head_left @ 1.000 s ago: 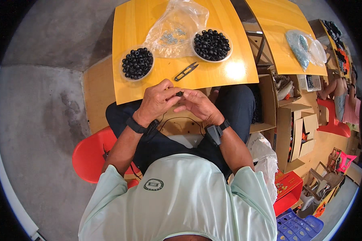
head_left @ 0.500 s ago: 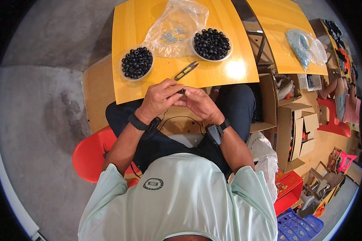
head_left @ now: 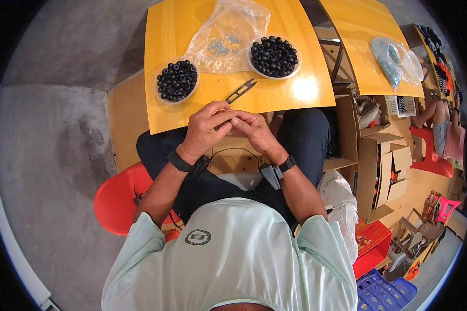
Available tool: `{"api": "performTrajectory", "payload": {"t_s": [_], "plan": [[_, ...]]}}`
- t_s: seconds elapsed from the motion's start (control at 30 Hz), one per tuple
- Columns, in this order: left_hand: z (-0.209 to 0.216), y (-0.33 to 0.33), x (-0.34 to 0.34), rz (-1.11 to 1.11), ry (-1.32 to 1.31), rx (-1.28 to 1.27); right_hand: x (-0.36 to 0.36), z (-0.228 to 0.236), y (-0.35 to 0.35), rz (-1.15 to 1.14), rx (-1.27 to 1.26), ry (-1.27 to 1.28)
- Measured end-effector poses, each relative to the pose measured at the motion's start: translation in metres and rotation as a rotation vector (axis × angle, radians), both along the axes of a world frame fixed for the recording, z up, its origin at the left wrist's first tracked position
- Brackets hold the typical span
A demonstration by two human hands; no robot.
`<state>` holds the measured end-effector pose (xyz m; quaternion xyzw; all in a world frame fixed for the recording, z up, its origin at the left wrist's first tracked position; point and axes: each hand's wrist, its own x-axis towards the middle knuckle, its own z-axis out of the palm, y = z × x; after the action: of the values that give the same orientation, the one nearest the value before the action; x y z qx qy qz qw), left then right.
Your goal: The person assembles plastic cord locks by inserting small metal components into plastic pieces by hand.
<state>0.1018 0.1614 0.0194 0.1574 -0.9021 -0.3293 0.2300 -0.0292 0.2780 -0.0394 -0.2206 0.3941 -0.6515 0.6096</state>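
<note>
At the table's near edge, my left hand [head_left: 205,128] and my right hand [head_left: 255,132] meet with closed fingertips touching. A small black bead is mostly hidden in the left fingers; only a dark sliver shows. What the right fingertips pinch is covered. Just beyond the hands lie thread snips [head_left: 240,90] with a black handle. Black beads fill a round clear tub [head_left: 197,91] on the left and another tub [head_left: 298,68] on the right. Between them a clear plastic bag [head_left: 205,39] lies spread, with small silvery pieces [head_left: 224,45] on it.
The yellow table [head_left: 166,116] ends just above my lap. A second yellow table [head_left: 347,15] at right bears a bag of bluish pieces [head_left: 386,59]. Open cardboard boxes [head_left: 381,173] stand on the floor at right. A red stool [head_left: 114,199] is at left. Another person sits far right.
The black bead, showing between both hands' fingertips before, is now mostly covered by the fingers. My right fingers have shifted slightly left, against the left ones.
</note>
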Motion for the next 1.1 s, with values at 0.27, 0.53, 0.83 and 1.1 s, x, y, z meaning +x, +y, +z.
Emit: {"api": "performTrajectory", "payload": {"t_s": [0.27, 0.53, 0.83, 1.1], "plan": [[0.003, -0.004, 0.003, -0.033, -0.055, 0.009, 0.003, -0.002, 0.000, 0.002, 0.029, 0.019], [0.008, -0.006, 0.000, -0.074, -0.049, -0.183, 0.004, 0.000, -0.001, -0.010, 0.025, 0.117], [0.001, -0.006, 0.001, -0.066, -0.048, -0.154, 0.004, -0.006, 0.001, 0.011, 0.082, 0.019], [-0.001, -0.005, 0.001, -0.039, -0.099, -0.068, 0.003, -0.009, -0.001, -0.009, 0.081, -0.025]]}}
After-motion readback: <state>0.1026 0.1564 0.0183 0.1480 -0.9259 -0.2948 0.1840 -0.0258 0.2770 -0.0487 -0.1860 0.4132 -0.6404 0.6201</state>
